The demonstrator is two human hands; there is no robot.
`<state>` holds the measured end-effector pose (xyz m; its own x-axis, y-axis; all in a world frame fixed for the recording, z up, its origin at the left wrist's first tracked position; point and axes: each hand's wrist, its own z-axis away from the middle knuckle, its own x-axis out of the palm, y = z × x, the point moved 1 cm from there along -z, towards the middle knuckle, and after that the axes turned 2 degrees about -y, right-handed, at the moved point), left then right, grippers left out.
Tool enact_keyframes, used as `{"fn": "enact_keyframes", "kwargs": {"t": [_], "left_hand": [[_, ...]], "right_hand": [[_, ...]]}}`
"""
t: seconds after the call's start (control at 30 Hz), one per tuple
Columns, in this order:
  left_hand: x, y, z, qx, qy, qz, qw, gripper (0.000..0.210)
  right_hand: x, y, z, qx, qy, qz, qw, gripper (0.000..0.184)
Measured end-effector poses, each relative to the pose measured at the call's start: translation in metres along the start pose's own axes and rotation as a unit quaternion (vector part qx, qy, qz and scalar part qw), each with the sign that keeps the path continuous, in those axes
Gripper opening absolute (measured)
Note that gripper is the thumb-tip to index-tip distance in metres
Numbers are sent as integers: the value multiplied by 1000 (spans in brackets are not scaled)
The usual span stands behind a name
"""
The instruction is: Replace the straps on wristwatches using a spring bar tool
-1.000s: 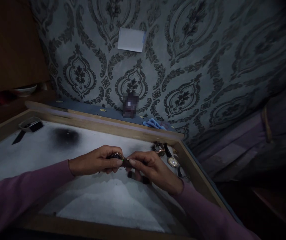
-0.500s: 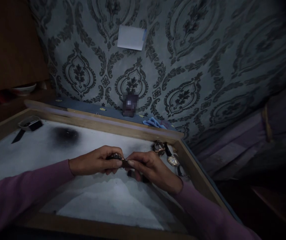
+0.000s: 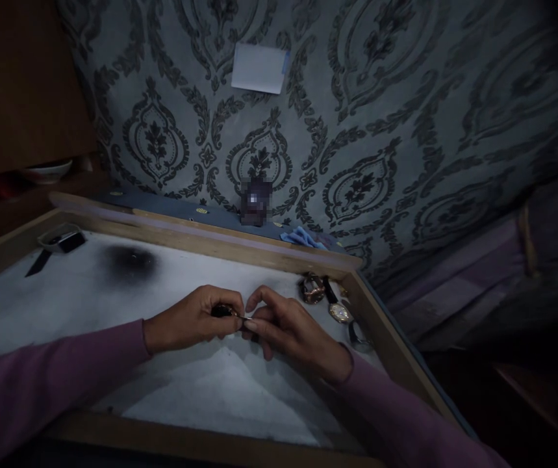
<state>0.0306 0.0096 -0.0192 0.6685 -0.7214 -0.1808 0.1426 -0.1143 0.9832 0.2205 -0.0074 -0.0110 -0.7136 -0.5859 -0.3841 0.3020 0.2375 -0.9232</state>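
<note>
My left hand (image 3: 198, 318) is closed around a wristwatch (image 3: 223, 311) with a dark face and gold-toned edge, above the white tray floor. The fingers cover much of the watch. Against its right side, my right hand (image 3: 283, 325) pinches a thin strip with thumb and fingers, which looks like the watch's strap seen edge-on. The right index finger is lifted and bent. Right of my right hand lie a brown and gold-toned watch (image 3: 312, 288), a gold-toned watch (image 3: 340, 312) with a pale dial and black strap, and a dark-strapped watch (image 3: 358, 337).
A wooden-rimmed tray (image 3: 201, 236) surrounds the work area. At its far left sits a black-strapped watch (image 3: 67, 242). Behind the rim are a blue cloth (image 3: 303, 237) and a blurred dark object (image 3: 256, 201) by the patterned wall. A white card (image 3: 260, 67) hangs above.
The watch has tilted in my left hand, so less of its face shows. My right index finger has lifted away from the strap, and the strap now appears thinner.
</note>
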Motion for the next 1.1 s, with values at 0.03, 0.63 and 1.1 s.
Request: {"fn": "enact_keyframes", "kwargs": {"t": [0.03, 0.63, 1.1], "left_hand": [[0, 1, 0, 8, 4, -2, 1000, 12], [-9, 9, 2, -31, -28, 96, 994, 26], [-8, 3, 1, 12, 1, 114, 993, 27]], "right_hand": [[0, 1, 0, 1, -2, -4, 1000, 24], [-3, -9, 0, -5, 40, 42, 998, 47], [-1, -13, 2, -43, 90, 112, 989, 47]]}}
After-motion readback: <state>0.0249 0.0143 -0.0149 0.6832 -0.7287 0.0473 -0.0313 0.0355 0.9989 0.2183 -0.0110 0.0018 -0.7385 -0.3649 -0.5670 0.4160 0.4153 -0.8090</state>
